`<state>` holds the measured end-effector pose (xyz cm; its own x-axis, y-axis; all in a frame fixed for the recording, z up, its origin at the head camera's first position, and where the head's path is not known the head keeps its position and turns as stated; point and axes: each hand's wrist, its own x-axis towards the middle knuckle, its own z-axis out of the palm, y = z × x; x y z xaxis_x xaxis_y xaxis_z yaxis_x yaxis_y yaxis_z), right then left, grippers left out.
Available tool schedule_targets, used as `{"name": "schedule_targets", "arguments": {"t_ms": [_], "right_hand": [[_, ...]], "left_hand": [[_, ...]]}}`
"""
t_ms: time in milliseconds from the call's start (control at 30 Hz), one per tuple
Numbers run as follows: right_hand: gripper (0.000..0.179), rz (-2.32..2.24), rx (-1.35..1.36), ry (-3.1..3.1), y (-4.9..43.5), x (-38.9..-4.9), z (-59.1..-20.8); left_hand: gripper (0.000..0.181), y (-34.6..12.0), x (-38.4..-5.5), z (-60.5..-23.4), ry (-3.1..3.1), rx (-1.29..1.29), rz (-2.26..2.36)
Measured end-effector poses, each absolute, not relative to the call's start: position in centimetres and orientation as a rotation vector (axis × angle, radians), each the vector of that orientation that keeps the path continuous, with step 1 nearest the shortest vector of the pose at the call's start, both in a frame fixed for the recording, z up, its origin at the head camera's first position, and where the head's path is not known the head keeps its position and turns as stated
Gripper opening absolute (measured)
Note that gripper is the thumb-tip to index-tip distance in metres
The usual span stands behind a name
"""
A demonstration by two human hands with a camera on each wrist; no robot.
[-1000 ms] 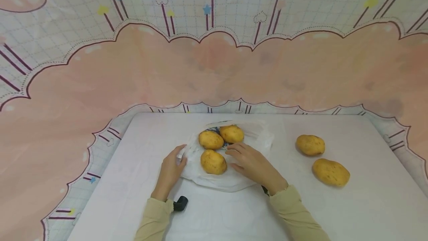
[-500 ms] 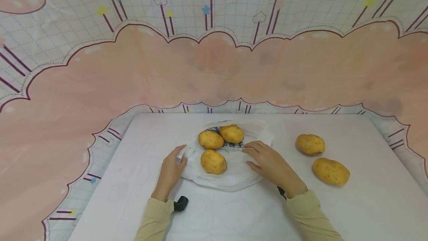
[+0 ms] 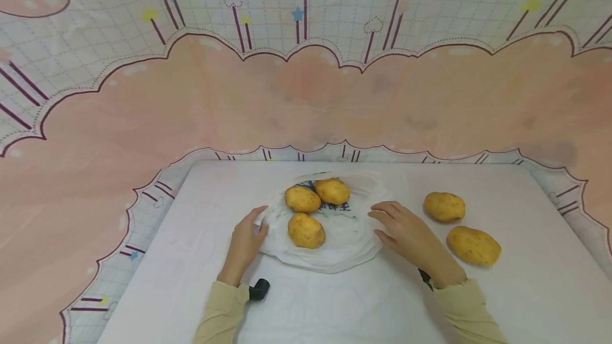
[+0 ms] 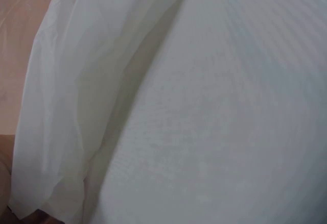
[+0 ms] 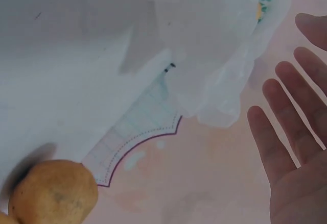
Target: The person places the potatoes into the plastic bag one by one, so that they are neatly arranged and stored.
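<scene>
A white plastic bag (image 3: 330,259) with blue print lies spread on the table, its mouth facing me. Three potatoes are in it: one at the front (image 3: 306,231), one behind to the left (image 3: 303,199) and one at the back (image 3: 332,191). At the bag's left edge my left hand (image 3: 245,240) pinches the rim between thumb and fingers; the left wrist view has the plastic (image 4: 56,106) running up from it. My right hand (image 3: 408,232), fingers spread and holding nothing, is over the bag's right side. In the right wrist view its palm (image 5: 301,147) shows.
Two loose potatoes, one farther (image 3: 444,206) and one nearer (image 3: 474,246), lie on the white table (image 3: 325,312) right of my right hand. A patterned pink cloth (image 3: 306,100) hangs behind the table.
My right hand has moved right, away from the front potato, across the bag to its right side, uncovering the blue print. The left hand and the potatoes have stayed put.
</scene>
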<state>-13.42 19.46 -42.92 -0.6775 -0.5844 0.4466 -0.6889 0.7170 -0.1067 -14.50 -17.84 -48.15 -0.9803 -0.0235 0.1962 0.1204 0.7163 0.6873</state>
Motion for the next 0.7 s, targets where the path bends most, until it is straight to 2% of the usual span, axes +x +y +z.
{"name": "schedule_targets", "arguments": {"t_ms": [567,700], "right_hand": [[0.044,0.416,0.906,-2.512,23.5,-12.7,-43.1],[0.031,0.425,0.921,-2.504,24.7,-12.4,-43.3]], "left_hand": [[0.044,-18.0,-14.6,-48.1,-2.757,-0.062,-1.138],[0.044,-17.9,-14.6,-48.0,-2.759,-0.057,-1.157]]}}
